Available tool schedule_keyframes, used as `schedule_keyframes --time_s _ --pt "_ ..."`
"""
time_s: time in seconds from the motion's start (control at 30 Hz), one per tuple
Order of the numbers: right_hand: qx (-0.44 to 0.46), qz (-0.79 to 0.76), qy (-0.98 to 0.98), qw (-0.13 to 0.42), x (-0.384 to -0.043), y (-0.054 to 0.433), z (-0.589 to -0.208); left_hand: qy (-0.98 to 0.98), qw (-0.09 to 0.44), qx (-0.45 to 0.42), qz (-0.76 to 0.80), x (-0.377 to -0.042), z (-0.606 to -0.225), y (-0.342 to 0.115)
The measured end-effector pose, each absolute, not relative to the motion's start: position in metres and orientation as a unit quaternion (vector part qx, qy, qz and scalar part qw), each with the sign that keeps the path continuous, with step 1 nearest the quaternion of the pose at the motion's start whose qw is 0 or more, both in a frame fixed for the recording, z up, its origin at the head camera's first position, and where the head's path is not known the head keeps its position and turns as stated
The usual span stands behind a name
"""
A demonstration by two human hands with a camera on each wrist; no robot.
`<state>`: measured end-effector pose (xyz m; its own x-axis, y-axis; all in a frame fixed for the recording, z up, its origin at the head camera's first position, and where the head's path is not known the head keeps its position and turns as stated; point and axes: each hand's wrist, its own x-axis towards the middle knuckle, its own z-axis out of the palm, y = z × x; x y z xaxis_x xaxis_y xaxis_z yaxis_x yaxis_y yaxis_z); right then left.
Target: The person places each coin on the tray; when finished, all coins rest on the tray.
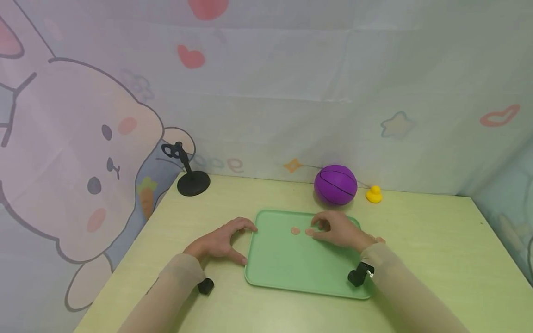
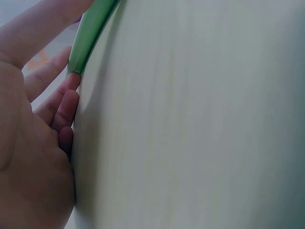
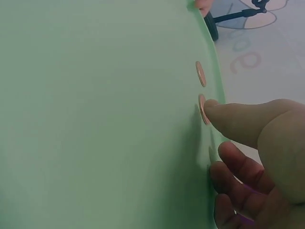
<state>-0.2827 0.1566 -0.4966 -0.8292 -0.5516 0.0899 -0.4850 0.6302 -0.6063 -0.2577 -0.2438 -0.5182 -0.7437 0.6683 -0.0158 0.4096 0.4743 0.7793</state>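
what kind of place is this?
Looks like a staged tabletop setup with a childlike theme, though I can't tell what building it's in. Clues: a creased cartoon backdrop, a purple ball and a yellow toy duck.

left grip point(image 1: 217, 240): spread | right grip point(image 1: 339, 230): thumb extended, fingers bent

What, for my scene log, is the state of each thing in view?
Tray: flat on the table
Left disc: flat on tray, untouched
Right disc: flat on tray, touched
Left grip: touching the tray's left edge
Right grip: thumb on the right disc
Pinkish thing by right wrist: partly hidden
Purple ball: resting on the table
Yellow duck: upright
Black stand: upright, rod leaning
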Motion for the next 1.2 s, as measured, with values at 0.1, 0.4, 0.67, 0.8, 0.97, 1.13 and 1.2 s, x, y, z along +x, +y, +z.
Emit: schedule_keyframes --time_s 0.1,0.4,0.67,0.8,0.97,1.13,1.2 --pt "-0.292 -0.315 0.903 0.037 -0.282 0.167 -0.495 0.844 0.160 0.321 0.400 -0.258 -0.518 -0.244" --pt "-0.278 -0.314 0.908 0.006 -0.272 0.202 -0.481 0.842 0.156 0.326 0.400 -0.258 -0.517 -0.244" --pt "-0.257 -0.323 0.911 -0.008 -0.264 0.245 -0.475 0.842 0.160 0.324 0.400 -0.258 -0.516 -0.243" --pt "-0.241 -0.319 0.917 -0.003 -0.260 0.264 -0.474 0.840 0.163 0.321 0.405 -0.257 -0.517 -0.243" --pt "-0.211 -0.303 0.929 0.020 -0.258 0.282 -0.474 0.843 0.163 0.318 0.403 -0.258 -0.518 -0.243" --pt "-0.214 -0.288 0.933 0.030 -0.261 0.299 -0.484 0.844 0.159 0.319 0.400 -0.258 -0.518 -0.244" --pt "-0.221 -0.283 0.933 0.037 -0.262 0.306 -0.488 0.844 0.160 0.319 0.401 -0.258 -0.518 -0.244"
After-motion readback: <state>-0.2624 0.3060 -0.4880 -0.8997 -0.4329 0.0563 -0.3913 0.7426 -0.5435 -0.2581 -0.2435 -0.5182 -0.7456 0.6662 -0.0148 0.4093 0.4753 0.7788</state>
